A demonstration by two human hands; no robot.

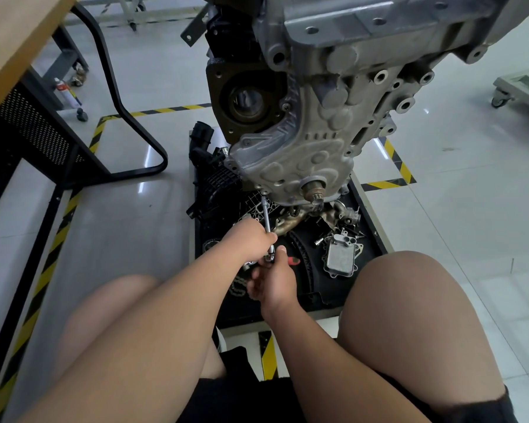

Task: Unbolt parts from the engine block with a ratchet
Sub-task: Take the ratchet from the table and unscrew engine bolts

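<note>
A grey engine block (303, 141) hangs in front of me, its timing cover facing down toward a black tray. A ratchet with a long chrome extension (266, 219) reaches up to a bolt at the cover's lower left edge (261, 193). My left hand (251, 236) grips the extension about midway. My right hand (272, 279) holds the ratchet handle below, where a red grip end (293, 261) shows past the fingers.
The black tray (370, 233) under the engine holds several removed parts: an oil cooler (341, 254), a manifold (293, 219), a black plastic housing (208, 178), chains. A black-framed bench (43, 141) stands left. Yellow-black tape marks the floor. My knees flank the tray.
</note>
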